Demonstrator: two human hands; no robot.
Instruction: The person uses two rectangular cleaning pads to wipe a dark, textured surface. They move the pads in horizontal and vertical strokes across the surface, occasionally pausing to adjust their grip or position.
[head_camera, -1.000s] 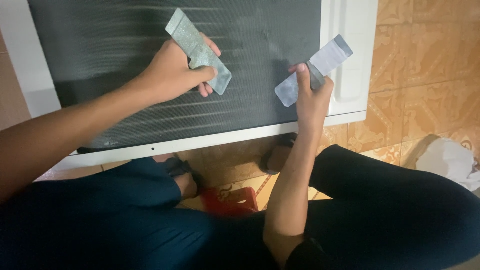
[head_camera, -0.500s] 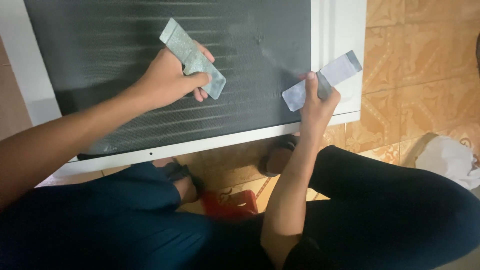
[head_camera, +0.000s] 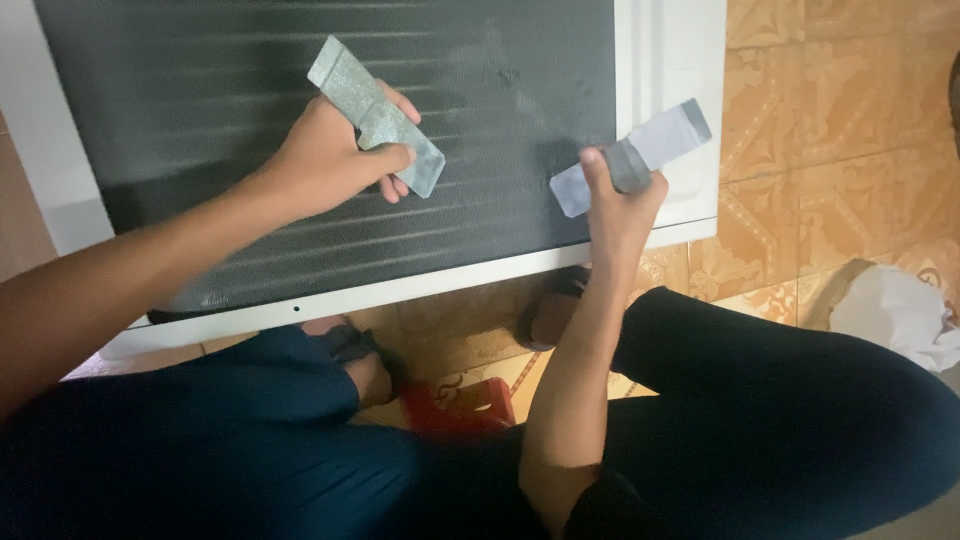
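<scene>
My left hand (head_camera: 335, 160) grips a flat grey metal strip (head_camera: 375, 115), held slanted over a dark finned panel (head_camera: 250, 90) set in a white frame (head_camera: 670, 110). My right hand (head_camera: 620, 205) holds a second grey metal strip (head_camera: 630, 160) by its middle, at the panel's right edge next to the frame. Both strips lie close to the fins; whether they touch them I cannot tell.
The white-framed panel lies tilted on a patterned tan tile floor (head_camera: 830, 140). My legs in dark trousers (head_camera: 780, 410) fill the foreground. A red object (head_camera: 455, 405) sits between them. A dark sandal (head_camera: 550, 310) lies under the frame's edge. A white crumpled bag (head_camera: 900, 310) is at right.
The right hand with its strip has shifted slightly right and down along the panel's edge. The left hand with its strip has stayed about where it was.
</scene>
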